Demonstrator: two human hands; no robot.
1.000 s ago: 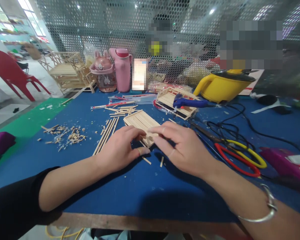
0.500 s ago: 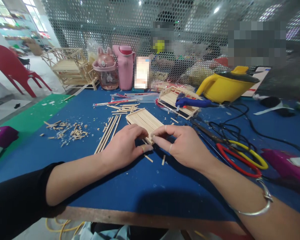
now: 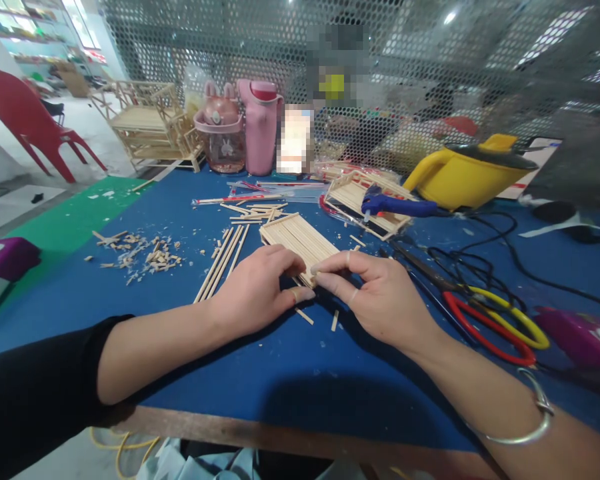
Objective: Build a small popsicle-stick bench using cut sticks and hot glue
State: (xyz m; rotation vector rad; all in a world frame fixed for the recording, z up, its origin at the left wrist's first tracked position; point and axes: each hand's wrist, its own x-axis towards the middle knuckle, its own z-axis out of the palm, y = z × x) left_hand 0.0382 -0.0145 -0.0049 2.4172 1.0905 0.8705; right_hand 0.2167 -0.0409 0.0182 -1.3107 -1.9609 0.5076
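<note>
A flat panel of wooden sticks (image 3: 300,240) laid side by side rests on the blue table, a crosswise stick along its far edge. My left hand (image 3: 263,287) grips the panel's near corner between thumb and fingers. At that same corner, my right hand (image 3: 375,287) is closed in a pinch; its fingertips touch the panel's end, and any small piece between them is too hidden to name. Left of the panel lie several long loose sticks (image 3: 223,263). Short stick offcuts (image 3: 305,317) are scattered just in front of my fingers.
A blue glue gun (image 3: 397,203) leans on a small stick frame (image 3: 353,200). Red-and-yellow-handled scissors (image 3: 490,327) and black cable lie right. Wood scraps (image 3: 155,257) are heaped left. Behind stand a pink bottle (image 3: 261,130), a clear pink jug (image 3: 223,143) and a yellow pot (image 3: 460,177).
The whole view has shifted slightly, moving the scene a little to the right. Both hands stay at the panel's near corner, with hardly any change in their grip.
</note>
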